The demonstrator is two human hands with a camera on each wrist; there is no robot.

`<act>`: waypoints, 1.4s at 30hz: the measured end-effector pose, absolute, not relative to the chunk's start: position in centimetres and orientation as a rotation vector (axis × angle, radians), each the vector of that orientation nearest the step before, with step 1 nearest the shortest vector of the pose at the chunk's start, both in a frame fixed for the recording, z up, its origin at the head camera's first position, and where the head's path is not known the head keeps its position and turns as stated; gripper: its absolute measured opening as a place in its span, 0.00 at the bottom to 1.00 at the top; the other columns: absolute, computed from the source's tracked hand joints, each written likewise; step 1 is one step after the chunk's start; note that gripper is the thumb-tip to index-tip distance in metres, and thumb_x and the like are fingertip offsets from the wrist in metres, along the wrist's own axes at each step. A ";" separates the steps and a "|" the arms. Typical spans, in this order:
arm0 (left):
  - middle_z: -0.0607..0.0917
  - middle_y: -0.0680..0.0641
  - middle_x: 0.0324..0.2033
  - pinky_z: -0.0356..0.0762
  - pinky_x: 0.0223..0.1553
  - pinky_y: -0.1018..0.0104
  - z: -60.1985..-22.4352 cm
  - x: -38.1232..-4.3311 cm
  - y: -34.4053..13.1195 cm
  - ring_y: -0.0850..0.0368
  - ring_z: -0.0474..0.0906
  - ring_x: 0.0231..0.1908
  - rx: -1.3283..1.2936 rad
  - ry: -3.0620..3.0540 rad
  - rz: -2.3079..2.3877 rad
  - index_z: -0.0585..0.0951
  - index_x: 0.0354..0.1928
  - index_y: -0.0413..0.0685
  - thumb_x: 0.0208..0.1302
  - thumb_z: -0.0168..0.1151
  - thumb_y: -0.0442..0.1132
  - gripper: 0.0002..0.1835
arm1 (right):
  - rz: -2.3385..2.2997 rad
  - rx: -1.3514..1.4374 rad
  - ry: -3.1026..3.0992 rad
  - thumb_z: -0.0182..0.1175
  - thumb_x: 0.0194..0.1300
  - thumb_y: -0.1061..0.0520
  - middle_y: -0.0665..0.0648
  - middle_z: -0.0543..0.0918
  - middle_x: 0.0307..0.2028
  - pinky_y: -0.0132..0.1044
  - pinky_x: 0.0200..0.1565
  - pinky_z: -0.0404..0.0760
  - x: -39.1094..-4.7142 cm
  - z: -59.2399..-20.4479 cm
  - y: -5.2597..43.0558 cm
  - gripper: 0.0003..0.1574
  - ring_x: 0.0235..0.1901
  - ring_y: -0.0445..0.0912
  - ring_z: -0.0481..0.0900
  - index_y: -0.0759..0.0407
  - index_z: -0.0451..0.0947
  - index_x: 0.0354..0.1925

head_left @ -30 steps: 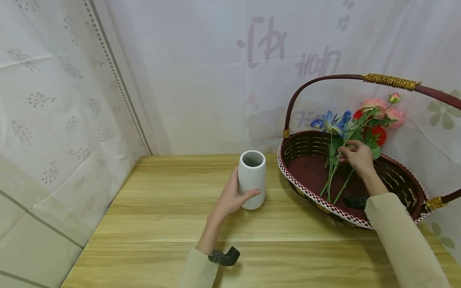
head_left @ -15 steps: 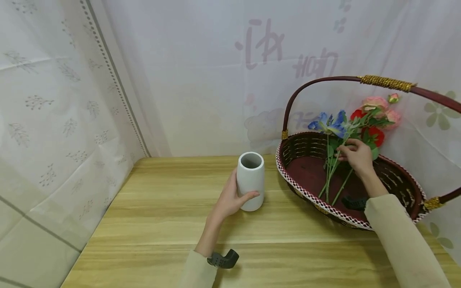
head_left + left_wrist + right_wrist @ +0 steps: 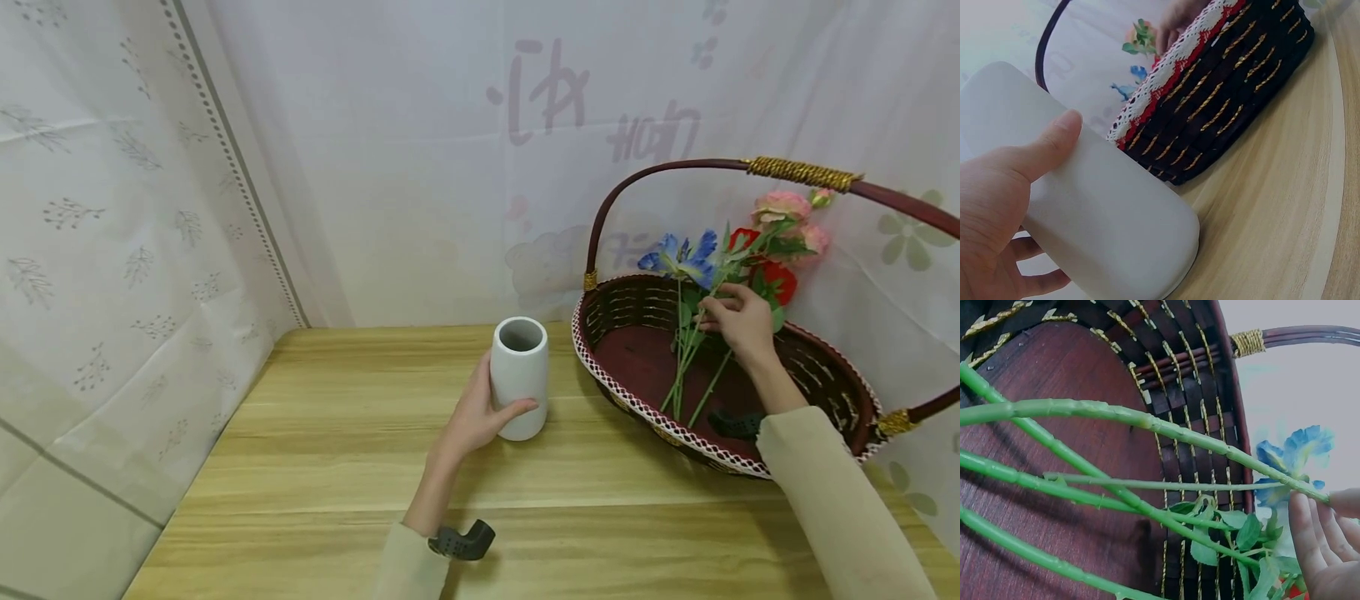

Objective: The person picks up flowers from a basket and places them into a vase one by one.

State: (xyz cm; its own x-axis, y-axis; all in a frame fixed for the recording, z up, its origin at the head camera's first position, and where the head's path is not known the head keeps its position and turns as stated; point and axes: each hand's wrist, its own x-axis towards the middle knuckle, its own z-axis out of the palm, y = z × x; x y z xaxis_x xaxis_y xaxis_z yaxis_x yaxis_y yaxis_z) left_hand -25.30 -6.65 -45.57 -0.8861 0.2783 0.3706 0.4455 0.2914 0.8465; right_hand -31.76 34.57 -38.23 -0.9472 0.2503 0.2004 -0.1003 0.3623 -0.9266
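The left hand [image 3: 480, 412] is gripping the vase [image 3: 520, 383], its thumb lying across the front and its fingers curling round the far side. The vase is standing upright on the table [image 3: 337, 467], its mouth facing up, just left of the basket [image 3: 633, 362]. The right hand [image 3: 742, 321] is reaching over the basket and pinching a green stem [image 3: 1222, 449] between thumb and fingertips, so its grip is narrow. Several other stems are crossing beneath that one, their lower ends slanting down over the basket's dark red floor. Above the right hand, the flowers are clustering near the back rim: a blue flower [image 3: 681, 258] is showing on the left, while red flowers [image 3: 778, 282] and pink flowers [image 3: 780, 207] are sitting further right, with leaves among them. The handle [image 3: 675, 165] is arching over the basket, gold cord wrapping its top, and white lace [image 3: 622, 402] is edging the rim. A pale printed cloth [image 3: 375, 167] is hanging behind the table. Dark devices [image 3: 461, 542] are sitting at both wrists, beside beige sleeves [image 3: 832, 492].
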 end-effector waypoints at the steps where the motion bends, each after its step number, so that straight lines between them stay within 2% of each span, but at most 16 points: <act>1: 0.72 0.48 0.64 0.71 0.61 0.49 -45.6 -25.3 -6.7 0.52 0.72 0.60 -0.684 -2.392 -1.651 0.58 0.76 0.55 0.55 0.79 0.47 0.52 | 1.613 -0.135 -2.319 0.54 0.77 0.56 0.36 0.78 0.33 0.29 0.32 0.84 -31.7 -38.2 34.5 0.38 0.27 0.32 0.82 0.73 0.54 0.74; 16: 0.72 0.48 0.64 0.71 0.61 0.49 -45.5 -25.3 -6.7 0.52 0.72 0.60 -0.699 -2.387 -1.632 0.58 0.76 0.55 0.55 0.79 0.47 0.51 | 1.597 -0.098 -2.268 0.56 0.76 0.52 0.34 0.81 0.33 0.29 0.33 0.84 -31.3 -36.9 33.2 0.39 0.29 0.35 0.84 0.70 0.57 0.74; 27: 0.72 0.48 0.64 0.71 0.61 0.49 -45.2 -25.2 -6.7 0.52 0.72 0.60 -0.709 -2.374 -1.647 0.58 0.75 0.54 0.54 0.80 0.46 0.51 | 1.599 -0.062 -2.210 0.59 0.74 0.54 0.35 0.83 0.32 0.29 0.32 0.84 -31.2 -35.4 32.4 0.36 0.27 0.35 0.84 0.66 0.62 0.73; 42: 0.71 0.49 0.64 0.71 0.61 0.48 -45.4 -25.3 -6.6 0.53 0.72 0.60 -0.722 -2.365 -1.646 0.57 0.76 0.56 0.55 0.79 0.47 0.51 | 1.732 0.049 -2.016 0.63 0.71 0.57 0.46 0.86 0.35 0.29 0.31 0.84 -31.0 -33.1 31.1 0.35 0.25 0.38 0.85 0.69 0.65 0.69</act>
State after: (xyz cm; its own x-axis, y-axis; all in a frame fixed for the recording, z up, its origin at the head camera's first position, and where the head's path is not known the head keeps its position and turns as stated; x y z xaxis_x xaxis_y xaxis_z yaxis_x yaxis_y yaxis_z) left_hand -25.27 -6.64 -45.39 -0.8683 0.2897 0.4027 0.4783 0.2732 0.8346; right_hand -30.96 31.08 -33.13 -0.8847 0.2767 0.3752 -0.3292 0.1990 -0.9231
